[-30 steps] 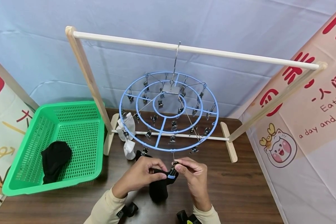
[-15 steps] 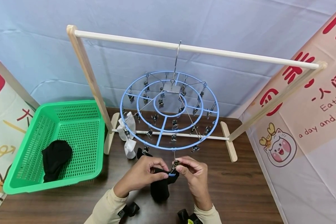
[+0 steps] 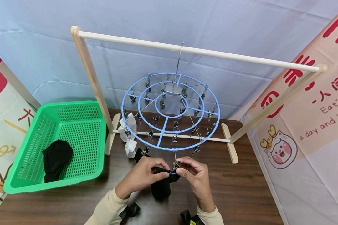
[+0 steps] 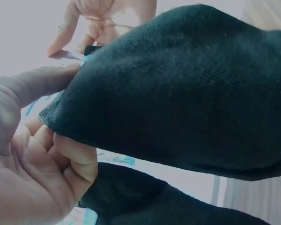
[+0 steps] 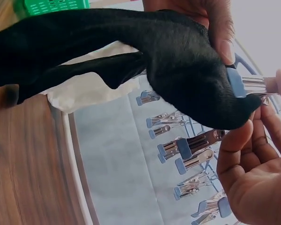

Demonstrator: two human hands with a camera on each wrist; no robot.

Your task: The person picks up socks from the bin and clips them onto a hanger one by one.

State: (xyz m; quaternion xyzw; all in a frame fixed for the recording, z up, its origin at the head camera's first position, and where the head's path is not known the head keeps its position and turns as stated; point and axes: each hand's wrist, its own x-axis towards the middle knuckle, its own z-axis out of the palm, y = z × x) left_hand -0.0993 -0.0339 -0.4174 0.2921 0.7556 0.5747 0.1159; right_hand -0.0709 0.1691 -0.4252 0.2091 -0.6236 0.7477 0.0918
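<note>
Pinched between thumb and fingers of my left hand (image 3: 143, 175) is the cuff of a black sock (image 4: 178, 93). Its body droops below the hands in the head view. My right hand (image 3: 195, 176) pinches the metal handles of a clip (image 5: 253, 85), whose blue-tipped jaws sit over the sock's edge. This clip hangs from the near rim of a round blue clip hanger (image 3: 163, 131). Just left of the hands, another black sock (image 3: 139, 153) hangs from a nearby clip. Two white socks (image 3: 130, 147) hang further left.
A wooden rack (image 3: 228, 55) holds the hanger by a metal hook over its top rail. Several other clips (image 3: 176, 125) dangle from the rings. On the left, a green basket (image 3: 9, 184) contains a black sock (image 3: 56, 159). The brown table (image 3: 242, 193) lies beneath.
The clip's blue tip has tilted and now shows less above the sock's edge. Both hands keep their grip in almost the same place. The head view has shifted slightly.
</note>
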